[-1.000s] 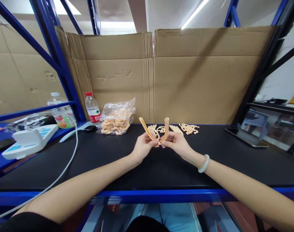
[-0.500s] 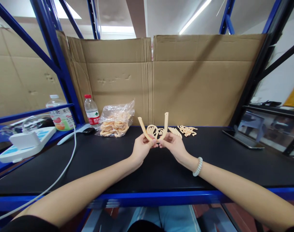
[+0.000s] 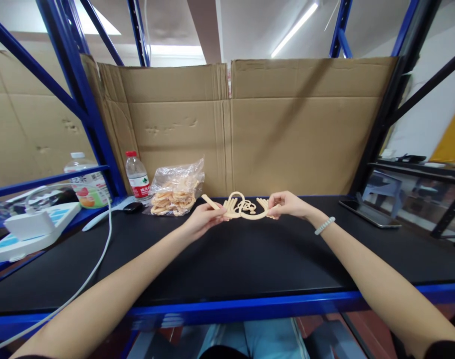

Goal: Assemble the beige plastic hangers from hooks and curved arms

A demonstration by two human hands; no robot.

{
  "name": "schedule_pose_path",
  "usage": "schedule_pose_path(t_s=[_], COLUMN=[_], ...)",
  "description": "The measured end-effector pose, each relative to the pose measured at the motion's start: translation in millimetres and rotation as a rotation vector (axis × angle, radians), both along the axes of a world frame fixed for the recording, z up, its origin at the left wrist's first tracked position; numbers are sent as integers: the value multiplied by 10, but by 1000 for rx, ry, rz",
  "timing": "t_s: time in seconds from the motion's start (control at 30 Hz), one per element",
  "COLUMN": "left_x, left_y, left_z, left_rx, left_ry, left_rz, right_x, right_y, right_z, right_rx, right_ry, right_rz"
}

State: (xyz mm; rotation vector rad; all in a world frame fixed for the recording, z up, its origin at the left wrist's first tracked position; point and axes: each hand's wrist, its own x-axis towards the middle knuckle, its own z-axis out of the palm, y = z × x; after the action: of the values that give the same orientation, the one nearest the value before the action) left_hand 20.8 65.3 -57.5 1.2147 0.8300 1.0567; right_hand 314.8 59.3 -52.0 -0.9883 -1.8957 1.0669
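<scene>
A pale beige curved strip (image 3: 210,201) is pinched in my left hand (image 3: 203,220), its straight end sticking up and to the left past the fingers. My right hand (image 3: 289,205) is closed at the right end of another beige curved piece (image 3: 254,216), whose bend reaches toward the left one. Whether the two curves touch in the middle I cannot tell. Just behind and between the hands lie beige rings and scroll-shaped pieces (image 3: 246,205) and a row of short beige strips (image 3: 231,204). My right fingers partly hide more strips (image 3: 262,203).
At the back left are a clear bag of beige pieces (image 3: 178,192), a red-capped water bottle (image 3: 137,177) and a black mouse-like object (image 3: 133,207). A white cable (image 3: 107,239) crosses the left side. A phone or tablet (image 3: 369,214) lies right. Cardboard (image 3: 302,129) stands behind.
My hands have moved apart, the left to the left and the right to the right. The beige curved pieces, which stood up as a U, are now lowered nearly flat.
</scene>
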Motion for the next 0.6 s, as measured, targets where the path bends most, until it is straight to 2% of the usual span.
schedule_pose_path(t_s=[0.1,0.17,0.27,0.33,0.43,0.6], left_x=[-160,-223,-245,-235,-221,-231], left_y=[142,207,238,221,182,174], left_z=[42,31,-5,-14,0,14], left_rx=[80,202,480,684,891,946], left_ry=[165,354,687,827,921,956], left_rz=[-125,-183,-269,-312,-339,-376], right_x=[116,158,188,193,189,195], right_y=[38,67,105,116,111,107], right_z=[-5,-37,-81,-86,-69,-62], right_rx=[-17,-36,8,59,71,41], right_ry=[-198,-315,-467,-562,-656,-670], right_rz=[88,134,143,120,97,110])
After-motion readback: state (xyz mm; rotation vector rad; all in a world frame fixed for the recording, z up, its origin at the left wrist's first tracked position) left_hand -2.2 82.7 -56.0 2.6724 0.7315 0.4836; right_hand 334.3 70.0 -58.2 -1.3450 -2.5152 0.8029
